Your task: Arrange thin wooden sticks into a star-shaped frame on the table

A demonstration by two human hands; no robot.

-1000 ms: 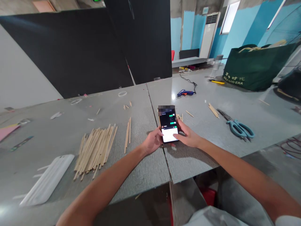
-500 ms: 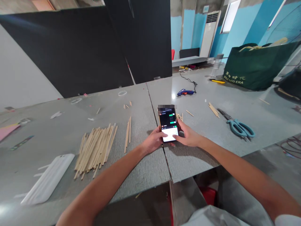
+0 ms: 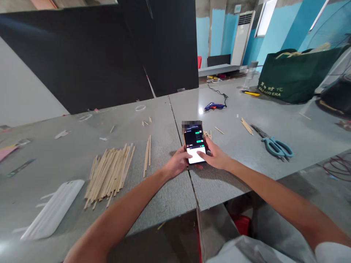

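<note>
Both hands hold a lit phone [image 3: 195, 142] upright over the seam between two grey tables [image 3: 170, 190]. My left hand [image 3: 177, 164] wraps the phone's lower left edge, its thumb on the white part of the screen. My right hand [image 3: 215, 156] grips the right edge, thumb also on the screen. A heap of thin wooden sticks [image 3: 109, 174] lies left of my left forearm. A few more sticks [image 3: 147, 155] lie between the heap and the phone.
Blue-handled scissors [image 3: 272, 144] and loose sticks [image 3: 246, 126] lie to the right. A blue glue gun [image 3: 214, 106] with a cord sits further back. A green bag [image 3: 294, 76] stands at the far right, a white flat case [image 3: 52, 209] at the near left.
My thumbs have shifted slightly across the lower part of the screen. The view has tilted a little; the phone stays in both hands.
</note>
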